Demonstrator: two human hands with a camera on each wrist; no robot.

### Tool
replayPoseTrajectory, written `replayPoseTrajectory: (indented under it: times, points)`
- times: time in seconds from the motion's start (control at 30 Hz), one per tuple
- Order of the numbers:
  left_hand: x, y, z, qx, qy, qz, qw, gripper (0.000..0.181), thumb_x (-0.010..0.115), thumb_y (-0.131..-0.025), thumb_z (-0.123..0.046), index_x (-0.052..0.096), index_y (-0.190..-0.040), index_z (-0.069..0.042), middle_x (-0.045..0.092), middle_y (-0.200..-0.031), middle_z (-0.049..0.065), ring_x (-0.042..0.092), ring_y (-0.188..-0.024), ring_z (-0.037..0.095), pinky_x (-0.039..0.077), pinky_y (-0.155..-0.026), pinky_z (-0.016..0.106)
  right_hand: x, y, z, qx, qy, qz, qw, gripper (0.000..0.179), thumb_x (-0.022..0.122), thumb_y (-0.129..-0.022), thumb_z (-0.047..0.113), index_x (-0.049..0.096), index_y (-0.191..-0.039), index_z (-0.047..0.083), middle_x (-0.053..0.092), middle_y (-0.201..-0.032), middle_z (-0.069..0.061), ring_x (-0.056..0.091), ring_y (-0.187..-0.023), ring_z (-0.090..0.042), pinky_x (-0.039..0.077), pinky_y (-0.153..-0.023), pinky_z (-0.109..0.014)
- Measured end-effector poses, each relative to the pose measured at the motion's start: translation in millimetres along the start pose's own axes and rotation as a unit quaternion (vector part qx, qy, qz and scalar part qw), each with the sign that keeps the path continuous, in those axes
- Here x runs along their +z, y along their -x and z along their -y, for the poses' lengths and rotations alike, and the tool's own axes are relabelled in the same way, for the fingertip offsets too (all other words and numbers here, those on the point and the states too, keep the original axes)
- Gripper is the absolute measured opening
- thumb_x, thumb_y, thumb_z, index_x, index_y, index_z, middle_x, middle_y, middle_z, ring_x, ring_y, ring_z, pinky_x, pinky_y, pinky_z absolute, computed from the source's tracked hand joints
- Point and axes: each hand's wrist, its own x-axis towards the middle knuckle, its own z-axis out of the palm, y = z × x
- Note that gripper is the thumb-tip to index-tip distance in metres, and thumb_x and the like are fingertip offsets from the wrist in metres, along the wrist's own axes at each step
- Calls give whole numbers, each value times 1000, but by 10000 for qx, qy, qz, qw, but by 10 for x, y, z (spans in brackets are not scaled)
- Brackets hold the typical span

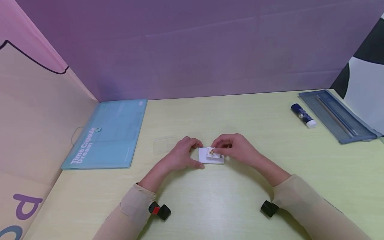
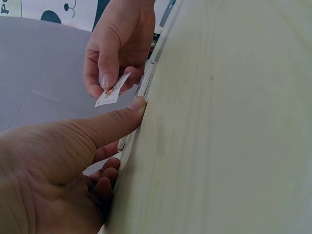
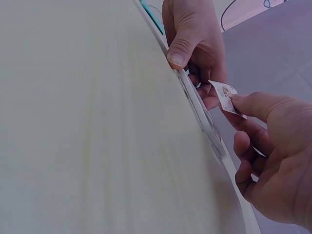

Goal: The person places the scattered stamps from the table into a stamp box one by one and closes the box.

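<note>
My right hand [image 1: 237,148] pinches a small white postage stamp [image 1: 212,152] with a tiny coloured picture, thumb on its face. In the right wrist view the stamp [image 3: 226,99] is tilted above a flat white case [image 3: 197,105]. My left hand [image 1: 184,154] steadies this case [image 1: 203,156] on the table, thumb at its near left corner and a finger at its far left corner. From the left wrist, the thumb of my left hand [image 2: 58,161] presses along the case's edge. The stamp hides part of the case's top in the head view.
Left of the case, a clear plastic lid [image 1: 164,145] lies beside my left hand. A blue document folder [image 1: 114,140] occupies the table's left side. At the back right are a glue stick [image 1: 303,115] and a dark blue zip pouch [image 1: 336,116]. Behind the table [image 1: 216,206] stands a purple panel [image 1: 210,50].
</note>
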Motion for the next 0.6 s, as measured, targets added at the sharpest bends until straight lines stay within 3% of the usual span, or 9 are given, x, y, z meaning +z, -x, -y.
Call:
replayPoseTrajectory:
  times: [0.6]
  points:
    - [4, -17, 14, 19, -53, 36, 10000, 60, 93, -75, -25, 60, -124, -15, 50, -113, 2, 46, -105, 20, 44, -91, 35, 88, -79, 17, -70, -132, 82, 9999, 11, 76, -92, 12, 75, -102, 13, 71, -87, 0, 64, -80, -20, 49, -70, -30]
